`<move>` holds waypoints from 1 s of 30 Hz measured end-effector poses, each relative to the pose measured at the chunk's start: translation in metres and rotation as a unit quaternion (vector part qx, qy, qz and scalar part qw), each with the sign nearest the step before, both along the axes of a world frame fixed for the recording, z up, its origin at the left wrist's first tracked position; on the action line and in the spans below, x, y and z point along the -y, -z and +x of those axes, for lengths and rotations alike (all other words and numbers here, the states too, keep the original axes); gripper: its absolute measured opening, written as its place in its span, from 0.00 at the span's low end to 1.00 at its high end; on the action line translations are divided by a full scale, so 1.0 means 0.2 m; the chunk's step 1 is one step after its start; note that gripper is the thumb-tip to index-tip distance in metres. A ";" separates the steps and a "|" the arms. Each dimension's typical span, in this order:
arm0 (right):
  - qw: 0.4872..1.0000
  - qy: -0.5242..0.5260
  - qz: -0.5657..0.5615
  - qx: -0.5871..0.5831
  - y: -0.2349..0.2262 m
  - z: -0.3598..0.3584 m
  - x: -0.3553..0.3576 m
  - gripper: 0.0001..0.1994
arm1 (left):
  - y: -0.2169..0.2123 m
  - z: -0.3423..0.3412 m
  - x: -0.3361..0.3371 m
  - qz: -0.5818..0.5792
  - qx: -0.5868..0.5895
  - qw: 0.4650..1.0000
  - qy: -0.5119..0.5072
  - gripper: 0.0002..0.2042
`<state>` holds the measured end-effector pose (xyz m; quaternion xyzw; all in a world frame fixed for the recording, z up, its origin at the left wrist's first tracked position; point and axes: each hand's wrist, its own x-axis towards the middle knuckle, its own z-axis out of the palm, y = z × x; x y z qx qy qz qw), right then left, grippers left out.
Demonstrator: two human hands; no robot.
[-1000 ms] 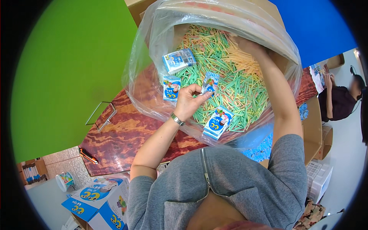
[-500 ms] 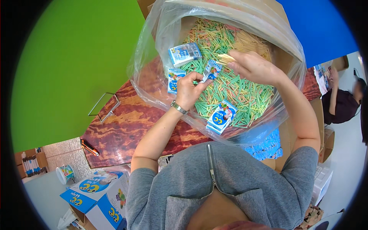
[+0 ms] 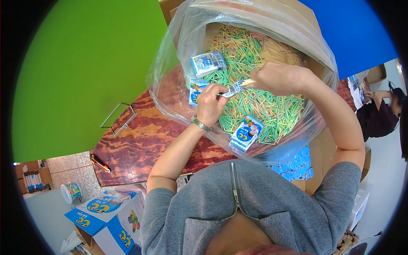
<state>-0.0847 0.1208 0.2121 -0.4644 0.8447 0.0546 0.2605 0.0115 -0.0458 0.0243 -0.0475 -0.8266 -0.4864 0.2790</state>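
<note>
My left hand [image 3: 209,103] is closed on a small blue-and-white packet [image 3: 234,88], held sideways over the heap of thin coloured sticks [image 3: 250,111]. In my right hand [image 3: 276,79] is a bunch of pale yellow sticks [image 3: 249,83], whose ends meet the packet's mouth; how far they reach inside I cannot tell. The heap, green, pink and yellow, lies in a clear plastic bag [image 3: 163,91]. On it rest a flat packet [image 3: 208,63] at the far left, another packet [image 3: 197,90] partly behind my left hand, and overlapping packets [image 3: 246,132] at the near side.
The bag sits in a cardboard box [image 3: 312,19] by a red wood-patterned table [image 3: 140,148]. A bent wire frame [image 3: 119,117] and an orange-black cutter [image 3: 100,163] lie left. Printed cartons [image 3: 108,216] stand lower left, blue packs [image 3: 293,165] near right. Another person [image 3: 378,114] is far right.
My right hand has turned and brought the sticks to the packet's mouth. The packet in my left hand has tipped from upright-leaning to nearly sideways.
</note>
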 end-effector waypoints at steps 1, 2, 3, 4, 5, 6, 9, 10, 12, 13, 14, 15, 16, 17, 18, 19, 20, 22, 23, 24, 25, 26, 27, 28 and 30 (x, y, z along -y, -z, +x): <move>1.000 -0.005 0.028 -0.012 -0.01 0.01 0.02 0.13 | 0.00 0.00 0.00 0.000 -0.001 1.000 0.000 0.08; 1.000 -0.005 0.028 -0.013 -0.01 0.02 0.03 0.13 | 0.00 0.00 0.01 -0.033 -0.026 0.999 0.002 0.08; 0.999 -0.021 0.039 -0.028 0.00 0.02 0.04 0.13 | 0.00 0.00 0.01 -0.066 -0.050 0.997 0.004 0.08; 0.997 -0.040 0.050 -0.044 0.00 0.02 0.06 0.14 | -0.01 0.00 0.01 -0.066 -0.051 0.997 0.002 0.08; 0.997 -0.042 0.050 -0.043 -0.01 0.04 0.08 0.14 | -0.03 0.00 0.01 -0.065 -0.059 0.996 0.004 0.09; 0.997 -0.049 0.029 -0.053 -0.03 0.06 0.09 0.15 | -0.04 0.01 0.01 -0.063 -0.067 0.996 0.006 0.09; 0.993 -0.054 -0.065 -0.076 0.00 0.05 0.07 0.17 | -0.04 0.00 0.02 -0.019 -0.062 0.998 0.026 0.11; 0.985 -0.054 -0.138 -0.087 0.02 0.03 0.05 0.18 | -0.04 0.00 0.03 -0.019 -0.061 0.998 0.022 0.11; 0.977 -0.049 -0.184 -0.093 0.04 0.04 0.03 0.19 | -0.04 0.02 0.04 0.010 0.017 0.999 0.050 0.10; 0.968 -0.039 -0.229 -0.100 0.06 0.05 0.02 0.20 | -0.02 0.02 0.05 0.010 0.019 0.999 0.048 0.10; 0.968 -0.040 -0.229 -0.096 0.08 0.06 0.01 0.20 | 0.01 0.02 0.06 0.066 0.053 0.993 0.085 0.10; 0.954 -0.039 -0.284 -0.089 0.12 0.07 0.00 0.20 | 0.03 0.04 0.07 0.123 0.086 0.981 0.120 0.10; 0.938 -0.034 -0.336 -0.082 0.16 0.08 -0.03 0.21 | 0.03 0.06 0.07 0.124 0.092 0.981 0.120 0.10; 0.938 -0.035 -0.336 -0.076 0.21 0.10 -0.05 0.21 | 0.02 0.08 0.09 0.232 0.120 0.951 0.168 0.10; 0.951 -0.002 -0.304 -0.056 0.27 0.14 -0.09 0.21 | 0.02 0.10 0.11 0.337 0.147 0.906 0.212 0.10; 0.961 0.034 -0.271 -0.039 0.33 0.17 -0.13 0.22 | 0.05 0.12 0.18 0.290 0.193 0.910 0.224 0.10; 0.961 0.038 -0.271 -0.034 0.40 0.19 -0.18 0.22 | 0.08 0.14 0.24 0.290 0.198 0.909 0.225 0.10; 0.961 0.088 -0.262 -0.021 0.53 0.25 -0.25 0.23 | 0.13 0.19 0.33 0.327 0.240 0.886 0.226 0.07; 0.951 0.119 -0.282 0.038 0.54 0.27 -0.25 0.23 | 0.15 0.20 0.35 0.354 0.237 0.878 0.218 0.07; 0.951 0.124 -0.281 0.044 0.59 0.27 -0.24 0.23 | 0.17 0.21 0.35 0.356 0.245 0.875 0.218 0.07; 0.954 0.107 -0.279 0.021 0.65 0.27 -0.24 0.23 | 0.19 0.20 0.33 0.384 0.254 0.867 0.191 0.06; 0.957 0.086 -0.278 -0.004 0.71 0.26 -0.22 0.23 | 0.21 0.19 0.33 0.409 0.260 0.859 0.163 0.06; 0.960 0.066 -0.272 -0.025 0.75 0.28 -0.19 0.21 | 0.27 0.19 0.31 0.396 0.243 0.871 0.161 0.07; 0.960 0.067 -0.272 -0.023 0.74 0.28 -0.15 0.21 | 0.29 0.19 0.30 0.396 0.246 0.870 0.160 0.07; 0.987 0.072 -0.142 -0.018 0.69 0.30 -0.07 0.19 | 0.32 0.21 0.28 0.186 0.251 0.942 0.126 0.10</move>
